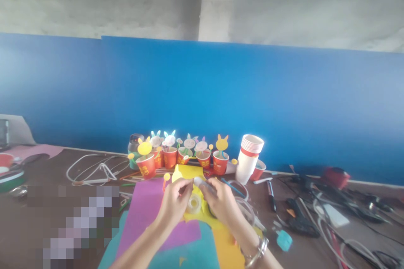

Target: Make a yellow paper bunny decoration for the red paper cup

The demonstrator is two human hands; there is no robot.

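Observation:
My left hand (176, 197) is closed in a pinch over the coloured paper, and what its fingertips hold is too blurred to make out. Facing it, my right hand (219, 197) grips a small whitish-grey stick-like piece (199, 181) whose tip reaches toward the left fingertips. Just below and between both hands lies a clear roll of tape (194, 204). A yellow paper rabbit head (177, 173) shows beyond my left hand, with a small yellow disc (166, 177) on an orange stem beside it. Under the hands are purple paper (145, 206) and yellow paper (189, 171).
Red paper cups (170, 159) bearing paper animal heads line the back, before a blue partition (202, 88). Stacked white cups (248, 159) stand right of them. A black glue gun (301, 218), a marker (270, 191) and tangled cables lie right; white cable (94, 172) coils left.

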